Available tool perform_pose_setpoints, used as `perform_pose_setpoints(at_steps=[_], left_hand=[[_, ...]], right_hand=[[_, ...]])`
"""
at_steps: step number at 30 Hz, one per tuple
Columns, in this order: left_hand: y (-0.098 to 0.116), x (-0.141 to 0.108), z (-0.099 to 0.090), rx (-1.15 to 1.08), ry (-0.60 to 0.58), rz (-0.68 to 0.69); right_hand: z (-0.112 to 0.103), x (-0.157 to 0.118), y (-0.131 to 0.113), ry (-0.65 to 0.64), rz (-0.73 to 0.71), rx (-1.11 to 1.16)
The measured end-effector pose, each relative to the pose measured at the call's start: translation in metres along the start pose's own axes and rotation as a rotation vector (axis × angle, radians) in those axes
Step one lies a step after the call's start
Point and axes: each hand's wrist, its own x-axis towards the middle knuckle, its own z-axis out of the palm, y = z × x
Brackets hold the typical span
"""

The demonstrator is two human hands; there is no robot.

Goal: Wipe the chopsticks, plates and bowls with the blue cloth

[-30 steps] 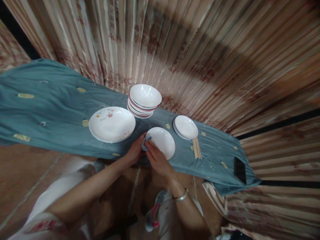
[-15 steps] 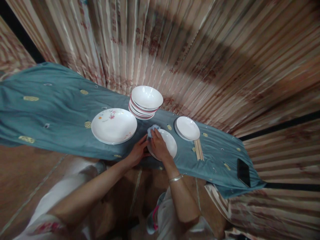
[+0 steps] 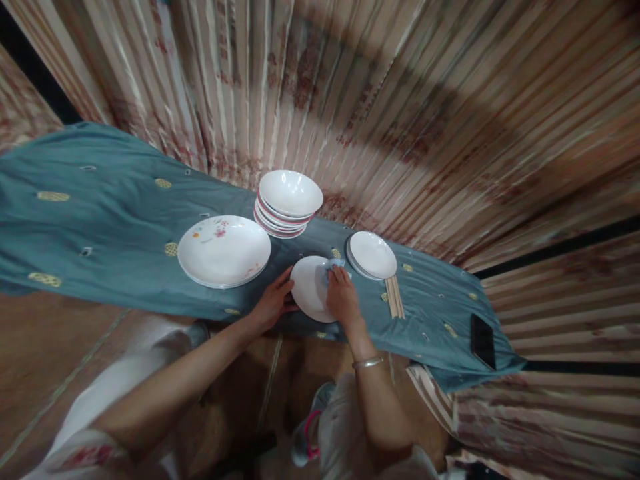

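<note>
A small white plate (image 3: 307, 290) is at the front edge of the table, between my hands. My left hand (image 3: 273, 301) grips its left rim, with the fingers partly hidden beneath it. On the plate's right side, my right hand (image 3: 343, 293) presses a light blue cloth (image 3: 336, 264) against the surface near the rim. A large white oval plate (image 3: 225, 253) with flower prints lies to the left, on top of another. Behind stands a stack of white bowls (image 3: 291, 193) with red bands.
Small white plates (image 3: 373, 255) are stacked right of my hands, beside wooden chopsticks (image 3: 395, 297). A black phone (image 3: 483, 341) lies near the right end of the green tablecloth (image 3: 120, 220). Pleated curtains (image 3: 350, 100) hang behind the table.
My right hand has moved with the cloth from the plate's left side to its right side. My left hand still grips the left rim. The view has shifted slightly.
</note>
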Motion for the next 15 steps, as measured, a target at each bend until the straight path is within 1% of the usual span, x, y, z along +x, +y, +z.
perform_pose_setpoints(at_steps=[3,7,10,12,15], left_hand=[[-0.001,0.001,-0.001,0.003,0.012,0.005],[-0.002,0.003,-0.001,-0.003,0.025,0.006],[-0.001,0.003,0.001,0.007,0.036,0.012],[0.000,0.001,0.002,0.025,0.042,0.014],[0.000,0.000,0.004,0.040,0.038,0.021]], right_hand=[[-0.003,-0.014,0.005,-0.012,0.097,-0.019],[-0.012,-0.033,0.002,-0.007,0.074,0.000],[-0.023,-0.046,-0.005,-0.069,0.098,0.001],[-0.028,-0.053,-0.009,-0.107,0.070,0.028],[-0.031,-0.059,-0.013,-0.110,-0.003,0.107]])
